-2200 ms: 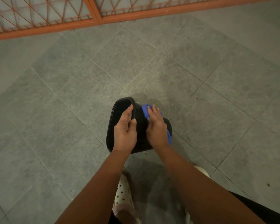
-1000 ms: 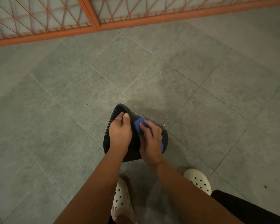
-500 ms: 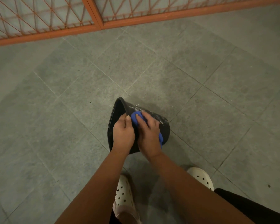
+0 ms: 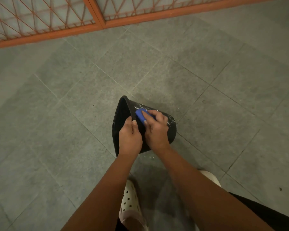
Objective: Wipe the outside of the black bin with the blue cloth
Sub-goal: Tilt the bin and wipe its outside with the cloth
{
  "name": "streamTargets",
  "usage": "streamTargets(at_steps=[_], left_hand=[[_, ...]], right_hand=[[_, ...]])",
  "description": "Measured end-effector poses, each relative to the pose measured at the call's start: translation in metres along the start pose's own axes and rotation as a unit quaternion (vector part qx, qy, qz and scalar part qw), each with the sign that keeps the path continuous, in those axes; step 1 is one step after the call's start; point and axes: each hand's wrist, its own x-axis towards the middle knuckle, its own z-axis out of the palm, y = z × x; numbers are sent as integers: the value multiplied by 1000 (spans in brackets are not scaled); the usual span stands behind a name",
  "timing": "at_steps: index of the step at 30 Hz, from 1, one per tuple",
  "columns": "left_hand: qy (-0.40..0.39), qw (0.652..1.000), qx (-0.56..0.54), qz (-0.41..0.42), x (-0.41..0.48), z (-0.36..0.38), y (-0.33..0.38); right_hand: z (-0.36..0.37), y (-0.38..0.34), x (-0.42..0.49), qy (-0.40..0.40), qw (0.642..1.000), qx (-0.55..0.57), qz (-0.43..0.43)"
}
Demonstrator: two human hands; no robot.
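On grey floor tiles (image 4: 57, 114), just beyond white perforated clogs (image 4: 129, 200): black bin (image 4: 171, 130) tipped on its side, long axis running left to right, mouth leftward. Left hand (image 4: 129, 137) curled closed over near rim, steadying. Right hand (image 4: 156, 129) nearer the soiled wall, fingers (image 4: 150, 114) clamped on blue cloth (image 4: 140, 116), pressed against bin's outside. White specks (image 4: 169, 120) beyond fingertips, toward base, likely next.
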Motion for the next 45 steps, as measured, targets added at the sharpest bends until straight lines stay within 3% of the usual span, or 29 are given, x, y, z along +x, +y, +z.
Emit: streamTargets(at_steps=[4,8,12,17,21,25,31,37,39,43,45], left_hand=[[-3,1000,24,-5,1,1,2],[-13,999,29,5,3,-5,-4],[-28,999,7,19,0,-8,-6],[-16,1000,-5,0,-2,-5,-4],[-29,999,-22,-13,3,-12,-7],[-38,998,-42,-30,7,-16,-7],[-22,995,-48,-86,12,-14,-6],[-12,997,-35,-67,10,-16,-8],[-2,998,-31,-55,8,-12,-8],[12,999,1,-44,5,-5,-6],[10,999,9,-44,6,-6,-6]], right_hand=[[2,5,-9,28,996,-39,70],[10,-13,-22,37,997,66,23],[3,-9,-2,38,999,-18,-29],[1,9,-17,23,997,-34,66],[7,0,-31,18,1000,15,-9],[-1,17,-16,-53,997,-20,-61],[11,23,-42,-31,998,-2,47],[6,28,-23,-82,995,-23,-58],[1,35,-15,-74,996,-33,-27],[0,41,-19,-26,992,-52,114],[5,31,-28,-3,990,-72,123]])
